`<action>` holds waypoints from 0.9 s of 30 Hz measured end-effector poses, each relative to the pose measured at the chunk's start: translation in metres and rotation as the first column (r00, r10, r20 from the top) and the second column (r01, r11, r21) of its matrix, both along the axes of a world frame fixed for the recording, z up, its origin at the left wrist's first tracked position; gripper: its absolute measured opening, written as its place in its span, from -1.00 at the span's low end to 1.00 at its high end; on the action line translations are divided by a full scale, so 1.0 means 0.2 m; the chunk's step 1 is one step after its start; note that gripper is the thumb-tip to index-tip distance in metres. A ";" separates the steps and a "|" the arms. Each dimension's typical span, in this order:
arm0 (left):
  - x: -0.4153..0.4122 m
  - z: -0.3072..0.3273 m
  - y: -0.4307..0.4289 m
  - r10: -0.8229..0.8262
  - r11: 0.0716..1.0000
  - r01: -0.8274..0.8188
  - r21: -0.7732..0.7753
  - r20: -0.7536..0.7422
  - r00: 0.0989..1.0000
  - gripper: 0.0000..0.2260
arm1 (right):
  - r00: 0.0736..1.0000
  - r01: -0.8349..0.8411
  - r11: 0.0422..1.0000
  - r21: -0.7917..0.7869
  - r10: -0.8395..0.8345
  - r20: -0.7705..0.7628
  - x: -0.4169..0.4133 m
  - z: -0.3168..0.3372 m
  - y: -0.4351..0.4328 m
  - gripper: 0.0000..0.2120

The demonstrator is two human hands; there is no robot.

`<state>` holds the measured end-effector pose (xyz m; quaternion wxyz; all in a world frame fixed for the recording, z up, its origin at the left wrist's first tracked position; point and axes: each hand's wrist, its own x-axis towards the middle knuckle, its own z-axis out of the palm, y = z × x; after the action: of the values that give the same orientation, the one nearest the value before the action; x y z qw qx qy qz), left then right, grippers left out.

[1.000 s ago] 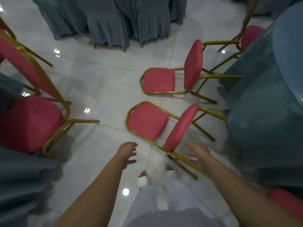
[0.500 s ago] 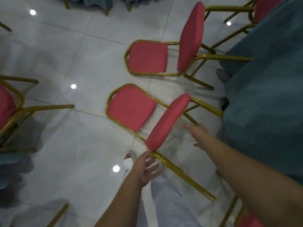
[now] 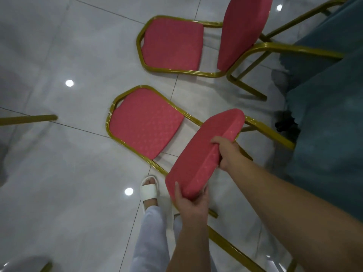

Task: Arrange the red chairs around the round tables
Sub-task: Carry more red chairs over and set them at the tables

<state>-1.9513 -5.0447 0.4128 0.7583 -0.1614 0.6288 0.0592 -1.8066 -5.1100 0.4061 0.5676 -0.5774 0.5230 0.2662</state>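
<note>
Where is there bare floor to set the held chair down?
Bare tiles lie left of the near chair, between the stray gold leg and the sandalled foot. Crowded: only a narrow strip separates it from the far chair, and both chairs' legs run up against the teal tablecloth.

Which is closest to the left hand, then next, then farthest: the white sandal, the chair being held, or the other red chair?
1. The held red chair: the left hand holds its cushion's near end.
2. The white sandal: just to the left, on the floor.
3. The other red chair: farthest, at the top.
</note>
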 end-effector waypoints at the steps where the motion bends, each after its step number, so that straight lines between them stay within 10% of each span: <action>1: 0.01 -0.01 0.00 -0.004 1.000 0.004 0.013 -0.020 1.000 -0.55 | 0.999 0.026 0.999 -0.020 -0.026 0.024 0.00 -0.01 0.01 -0.44; 9: 0.13 -0.01 0.23 0.029 0.998 -0.026 -0.063 0.050 0.998 -0.44 | 0.995 -0.028 0.999 -0.047 0.032 0.099 0.12 0.01 0.17 -0.58; 14: 0.27 0.10 0.55 -0.153 0.959 0.130 0.250 0.075 0.985 -0.59 | 0.976 -0.038 0.999 0.006 0.036 0.215 0.34 0.18 0.57 -0.46; 20: 0.47 0.35 0.82 0.172 0.976 -0.205 0.073 0.319 0.932 -0.49 | 0.930 -0.087 0.985 0.146 0.027 0.367 0.55 0.49 0.74 -0.61; 27: 0.41 0.45 0.59 -0.092 0.977 0.019 0.214 0.334 0.938 -0.43 | 0.915 -0.119 0.935 0.333 -0.027 0.403 0.48 0.51 0.39 -0.73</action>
<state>-1.8695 -4.9272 0.5018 0.8700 -0.0713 0.4822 0.0741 -1.7100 -5.0324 0.5073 0.7499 -0.5214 0.3256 0.2444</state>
